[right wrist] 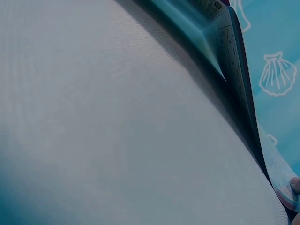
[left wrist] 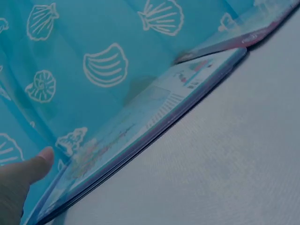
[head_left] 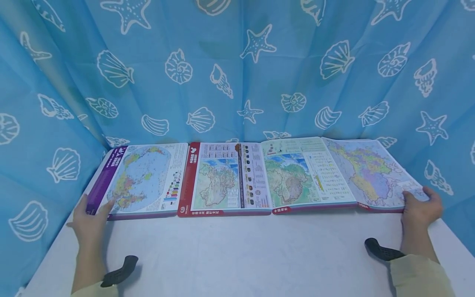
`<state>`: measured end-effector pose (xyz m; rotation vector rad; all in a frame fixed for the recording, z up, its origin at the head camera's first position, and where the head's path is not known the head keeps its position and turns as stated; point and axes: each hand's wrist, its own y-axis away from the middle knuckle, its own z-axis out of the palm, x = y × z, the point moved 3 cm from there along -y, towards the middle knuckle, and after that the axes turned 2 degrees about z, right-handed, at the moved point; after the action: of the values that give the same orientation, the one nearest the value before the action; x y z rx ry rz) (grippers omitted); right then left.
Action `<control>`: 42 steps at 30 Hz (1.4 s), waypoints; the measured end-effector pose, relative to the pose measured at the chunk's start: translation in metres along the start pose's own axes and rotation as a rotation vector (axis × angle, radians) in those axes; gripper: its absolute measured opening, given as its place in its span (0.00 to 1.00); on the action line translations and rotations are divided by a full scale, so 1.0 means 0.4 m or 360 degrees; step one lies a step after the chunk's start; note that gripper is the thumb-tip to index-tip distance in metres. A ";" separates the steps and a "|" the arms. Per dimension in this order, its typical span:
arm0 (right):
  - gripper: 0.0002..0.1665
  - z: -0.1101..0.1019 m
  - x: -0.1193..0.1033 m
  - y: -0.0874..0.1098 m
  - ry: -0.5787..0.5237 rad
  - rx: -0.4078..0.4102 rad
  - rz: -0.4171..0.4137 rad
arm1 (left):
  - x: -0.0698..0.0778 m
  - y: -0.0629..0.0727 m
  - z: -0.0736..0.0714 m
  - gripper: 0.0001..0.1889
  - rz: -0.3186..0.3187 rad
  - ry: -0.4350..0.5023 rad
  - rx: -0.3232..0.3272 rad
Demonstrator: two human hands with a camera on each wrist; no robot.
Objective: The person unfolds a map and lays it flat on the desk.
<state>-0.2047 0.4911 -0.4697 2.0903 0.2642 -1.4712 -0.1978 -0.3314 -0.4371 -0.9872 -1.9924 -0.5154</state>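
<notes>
A folded world map (head_left: 144,177) with a purple border lies at the left end of the table. My left hand (head_left: 89,216) is at its near left corner, fingers spread and fairly straight, touching the edge. In the left wrist view one extended digit (left wrist: 40,166) shows beside the map's end. Next to it, a red-bordered folding map of China (head_left: 219,181) is spread out in several panels to the right. My right hand (head_left: 422,206) pinches the near right corner of its last panel (head_left: 371,173). In the right wrist view, panels stand slightly raised along their folds.
A white table (head_left: 252,251) stretches in front of the maps. Behind and at both sides hangs a blue curtain (head_left: 230,74) with white shells and starfish, close to the maps' far edges. Black curved pieces (head_left: 124,270) stick out from both wrists.
</notes>
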 end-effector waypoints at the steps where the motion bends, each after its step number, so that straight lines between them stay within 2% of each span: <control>1: 0.40 0.001 0.001 -0.001 0.0005 0.0005 -0.0003 | -0.004 -0.002 0.001 0.44 0.0013 -0.0030 -0.0007; 9: 0.41 0.002 0.002 -0.004 0.0208 0.0060 -0.0062 | -0.021 -0.018 0.005 0.44 0.0111 -0.0310 -0.0054; 20: 0.40 -0.005 -0.004 0.012 0.0241 0.0158 -0.0152 | -0.014 -0.016 0.012 0.46 0.0168 -0.0635 -0.0164; 31: 0.37 0.004 0.001 0.040 0.0192 0.0153 -0.0234 | -0.024 -0.020 0.012 0.45 0.0133 -0.0634 -0.0148; 37: 0.37 0.020 0.000 0.064 0.0205 0.0100 -0.0377 | -0.026 -0.020 0.014 0.45 0.0121 -0.0608 -0.0150; 42: 0.37 0.029 -0.020 0.090 0.0226 0.0114 -0.0522 | -0.027 -0.018 0.011 0.45 0.0137 -0.0608 -0.0155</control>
<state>-0.2004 0.4562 -0.4533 2.2951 0.6446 -1.5328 -0.2020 -0.3378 -0.4484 -1.3041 -2.2622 -0.4013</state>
